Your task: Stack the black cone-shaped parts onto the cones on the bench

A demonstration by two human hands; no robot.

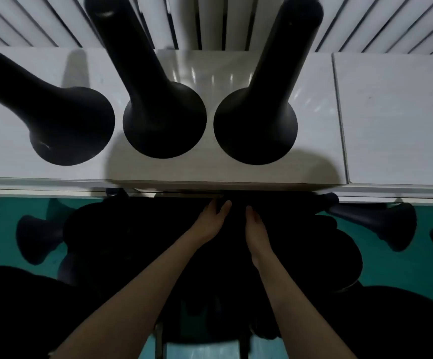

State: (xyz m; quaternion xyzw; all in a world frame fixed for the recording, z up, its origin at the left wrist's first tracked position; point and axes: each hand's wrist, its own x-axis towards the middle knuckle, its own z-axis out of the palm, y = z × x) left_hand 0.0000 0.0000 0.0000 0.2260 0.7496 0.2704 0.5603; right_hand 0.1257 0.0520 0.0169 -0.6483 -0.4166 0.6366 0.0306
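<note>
Three tall black cones stand upright on the white bench [236, 172]: a left cone [67, 125], a middle cone [163, 120] and a right cone [255, 125]. Below the bench edge lies a dark heap of black cone-shaped parts [132, 242]. My left hand [210, 221] and my right hand [255, 229] reach down side by side into that heap, fingers extended toward the bench edge. The heap is so dark that I cannot see whether either hand holds a part.
More black parts lie on the teal floor [381, 265]: one at the left [36, 239], one at the right [381, 224]. A white ribbed radiator [210, 22] stands behind the bench. A second white panel [396, 112] adjoins the bench on the right.
</note>
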